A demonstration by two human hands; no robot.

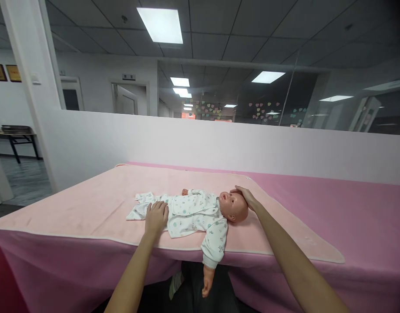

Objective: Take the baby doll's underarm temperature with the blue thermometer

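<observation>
A baby doll (193, 213) in a white patterned outfit lies on its back, its head to the right and its legs to the left. One doll arm hangs over the near table edge. My left hand (156, 216) rests flat on the doll's upper legs, fingers stretched out. Against the top of the doll's head (234, 207) lies my right hand (247, 198), its fingers extended along the far side of the head. Neither hand is closed around anything. Beneath the doll is a pale peach pad (98, 200) with a white edging.
A pink cloth (359, 217) covers the table and drapes down its front. Behind the table runs a low white wall (219, 143) topped with glass. Something red (4, 282) shows at the lower left corner. A doorway and a side table (15, 134) are farther left.
</observation>
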